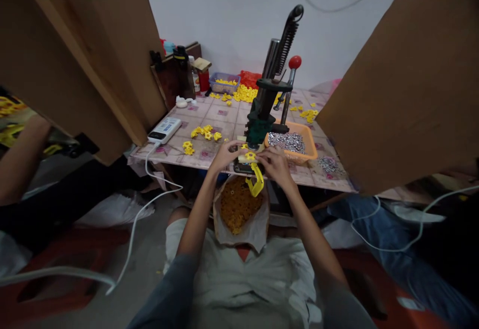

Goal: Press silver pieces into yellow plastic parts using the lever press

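A green hand press [258,124] with a red-knobbed lever [295,63] stands at the table's front edge. Under its ram, a small flower-shaped yellow plastic piece [250,156] lies on the base. My left hand [223,157] is at the left of the base, thumb and forefinger apart and reaching towards the yellow piece. From the right, my right hand [276,164] comes close to that piece with its fingers drawn together; whatever they pinch is hidden. A yellow handle-like strip [256,180] hangs in front of the base, just below my hands.
An orange basket [311,142] of small metal parts stands right of the press. Yellow pieces [245,93] are heaped behind it. A lined container [221,232] of yellow pieces is at my lap. A white power bank [164,129] trails a cable. Cardboard panels [404,80] flank me; people sit beyond.
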`<state>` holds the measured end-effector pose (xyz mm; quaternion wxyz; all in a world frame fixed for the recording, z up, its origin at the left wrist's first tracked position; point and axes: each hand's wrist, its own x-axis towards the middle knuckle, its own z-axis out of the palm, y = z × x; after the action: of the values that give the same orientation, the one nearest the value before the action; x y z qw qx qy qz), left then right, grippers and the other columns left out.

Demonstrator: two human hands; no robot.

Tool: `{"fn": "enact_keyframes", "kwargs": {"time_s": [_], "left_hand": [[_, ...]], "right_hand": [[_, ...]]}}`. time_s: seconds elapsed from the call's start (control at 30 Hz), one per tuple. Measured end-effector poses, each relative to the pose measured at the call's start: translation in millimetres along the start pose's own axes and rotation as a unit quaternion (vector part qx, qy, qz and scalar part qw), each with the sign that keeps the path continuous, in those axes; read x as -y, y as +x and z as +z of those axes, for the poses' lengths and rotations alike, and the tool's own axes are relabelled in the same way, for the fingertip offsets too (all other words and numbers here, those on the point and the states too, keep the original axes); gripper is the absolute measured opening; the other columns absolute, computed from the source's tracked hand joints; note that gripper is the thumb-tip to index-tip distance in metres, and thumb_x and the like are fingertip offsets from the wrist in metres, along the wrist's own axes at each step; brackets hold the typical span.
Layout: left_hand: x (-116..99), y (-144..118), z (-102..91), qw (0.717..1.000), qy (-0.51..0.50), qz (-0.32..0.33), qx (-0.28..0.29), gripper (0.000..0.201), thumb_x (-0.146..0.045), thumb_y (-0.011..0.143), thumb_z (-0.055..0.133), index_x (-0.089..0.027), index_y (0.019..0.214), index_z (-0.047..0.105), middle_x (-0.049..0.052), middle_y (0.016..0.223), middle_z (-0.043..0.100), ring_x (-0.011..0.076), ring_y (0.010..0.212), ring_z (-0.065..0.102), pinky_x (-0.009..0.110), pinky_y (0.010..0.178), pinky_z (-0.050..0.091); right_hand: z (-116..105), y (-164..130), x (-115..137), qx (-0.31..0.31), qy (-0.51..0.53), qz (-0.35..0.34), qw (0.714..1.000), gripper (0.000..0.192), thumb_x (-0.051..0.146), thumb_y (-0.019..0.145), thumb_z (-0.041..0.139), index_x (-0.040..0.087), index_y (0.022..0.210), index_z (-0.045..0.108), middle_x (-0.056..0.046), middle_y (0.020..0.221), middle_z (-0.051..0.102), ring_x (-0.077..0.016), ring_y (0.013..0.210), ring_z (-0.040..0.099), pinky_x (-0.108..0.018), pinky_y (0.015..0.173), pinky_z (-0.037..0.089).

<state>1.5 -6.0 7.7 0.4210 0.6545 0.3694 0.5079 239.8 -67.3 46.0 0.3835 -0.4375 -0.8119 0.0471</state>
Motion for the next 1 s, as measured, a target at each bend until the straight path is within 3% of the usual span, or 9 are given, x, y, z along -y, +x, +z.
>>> {"fn": "enact_keyframes", "kwargs": {"time_s": [0.13,0.3,0.47,0.63,0.8,0.9,0.97,1.0], "left_hand": [[-0.8,-0.7,-1.7,0.999,0.006,0.003,0.051,0.045,-0.052,0.077,0.089,-0.019,0.106,0.083,0.007,0.107,0.079,0.0237,0.101,0.068,0.036,0.097,0.053],[-4.3,-2.1,-3.1,0.997,0.019,0.011,0.077,0.045,-0.054,0.076,0.091,-0.019,0.102,0.08,0.005,0.104,0.076,0.0223,0.099,0.065,0.034,0.096,0.05],[-7.3,-3.8,-1.8,0.997,0.004,0.023,0.078,0.047,-0.054,0.075,0.092,-0.019,0.101,0.077,0.004,0.107,0.075,0.0223,0.103,0.066,0.033,0.099,0.048],[-11.6,-4.6,-0.6,0.998,0.011,0.018,0.062,0.049,-0.057,0.074,0.091,-0.018,0.1,0.077,0.005,0.102,0.074,0.0217,0.099,0.064,0.032,0.093,0.048],[-14.9,-5.3,-0.5,0.997,0.008,0.033,0.069,0.043,-0.052,0.079,0.086,-0.017,0.102,0.077,0.005,0.104,0.077,0.0217,0.1,0.066,0.032,0.093,0.049],[-13.2,-5.1,-0.2,0.997,0.013,0.042,0.07,0.043,-0.053,0.08,0.086,-0.017,0.103,0.078,0.007,0.108,0.078,0.0233,0.104,0.068,0.033,0.094,0.05],[-11.2,-4.8,0.2,0.997,0.011,0.043,0.068,0.045,-0.054,0.081,0.087,-0.018,0.106,0.078,0.007,0.111,0.078,0.0243,0.108,0.069,0.034,0.097,0.05],[-10.4,-4.7,0.6,0.997,0.006,0.043,0.066,0.046,-0.054,0.082,0.087,-0.018,0.108,0.078,0.008,0.113,0.078,0.0246,0.11,0.069,0.034,0.098,0.05]], "right_hand": [[-8.0,3.1,8.4,0.002,0.035,-0.038,0.999,0.027,0.041,0.111,0.061,0.025,0.102,0.082,-0.007,0.1,0.077,-0.0259,0.097,0.067,-0.042,0.092,0.051],[-4.6,7.7,15.4,0.038,-0.058,-0.084,0.994,0.033,0.034,0.115,0.05,0.023,0.117,0.082,-0.011,0.109,0.077,-0.0283,0.104,0.067,-0.043,0.095,0.052],[-5.1,11.2,25.2,0.086,-0.143,-0.089,0.982,0.037,0.03,0.115,0.049,0.022,0.139,0.077,-0.012,0.108,0.077,-0.0291,0.104,0.067,-0.042,0.091,0.05],[-24.0,24.7,38.9,0.155,-0.216,-0.107,0.958,0.039,0.034,0.115,0.048,0.019,0.124,0.082,-0.014,0.114,0.081,-0.0303,0.11,0.069,-0.043,0.098,0.047],[-37.7,34.0,51.9,0.208,-0.264,-0.108,0.936,0.042,0.036,0.114,0.046,0.019,0.131,0.081,-0.013,0.105,0.083,-0.0278,0.095,0.072,-0.04,0.086,0.045],[-43.7,41.8,59.0,0.234,-0.27,-0.121,0.926,0.039,0.037,0.112,0.049,0.019,0.121,0.083,-0.013,0.094,0.081,-0.027,0.087,0.071,-0.039,0.08,0.044],[-53.4,53.5,58.4,0.194,-0.235,-0.129,0.944,0.038,0.04,0.111,0.05,0.021,0.112,0.083,-0.01,0.089,0.079,-0.0255,0.085,0.07,-0.039,0.081,0.045],[-61.1,62.8,55.7,0.128,-0.214,-0.127,0.96,0.04,0.042,0.111,0.048,0.021,0.107,0.082,-0.01,0.087,0.077,-0.025,0.085,0.069,-0.039,0.083,0.047]]}}
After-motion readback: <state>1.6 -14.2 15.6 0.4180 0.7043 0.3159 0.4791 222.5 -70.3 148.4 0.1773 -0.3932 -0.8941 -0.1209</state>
